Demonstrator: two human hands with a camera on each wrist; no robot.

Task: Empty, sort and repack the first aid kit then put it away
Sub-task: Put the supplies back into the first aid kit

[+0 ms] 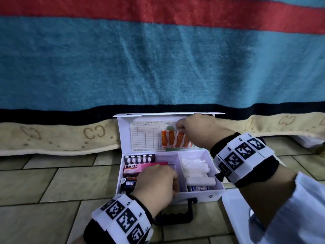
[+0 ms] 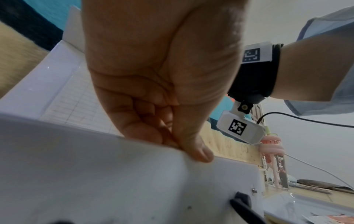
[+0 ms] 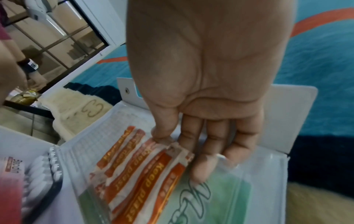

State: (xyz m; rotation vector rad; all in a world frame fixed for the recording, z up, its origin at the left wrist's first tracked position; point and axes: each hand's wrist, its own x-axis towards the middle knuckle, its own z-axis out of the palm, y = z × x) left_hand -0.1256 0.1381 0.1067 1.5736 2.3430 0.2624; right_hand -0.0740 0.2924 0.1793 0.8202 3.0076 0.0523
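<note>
The white first aid kit [image 1: 202, 194] stands open on the tiled floor, its lid [image 1: 123, 131] upright against a bed. My right hand [image 1: 180, 128] pinches a bundle of orange-and-white plaster strips [image 1: 174, 140] between thumb and forefinger, in front of a clear pouch [image 3: 220, 197] inside the lid. The same pinch of my right hand [image 3: 162, 140] on the plaster strips [image 3: 138, 174] shows in the right wrist view. My left hand [image 1: 174, 187] grips the kit's front wall, thumb outside and fingers curled inside [image 2: 178, 145]. Inside lie a pink Bacidin box [image 1: 133, 169], an ampoule strip [image 1: 139, 159] and white gauze rolls [image 1: 195, 167].
A blue, red and black striped blanket [image 1: 158, 67] hangs behind the lid. A flat white object [image 1: 233, 208] lies on the floor right of the kit. The kit's black handle [image 1: 177, 213] points toward me. Tiled floor [image 1: 44, 182] spreads to the left.
</note>
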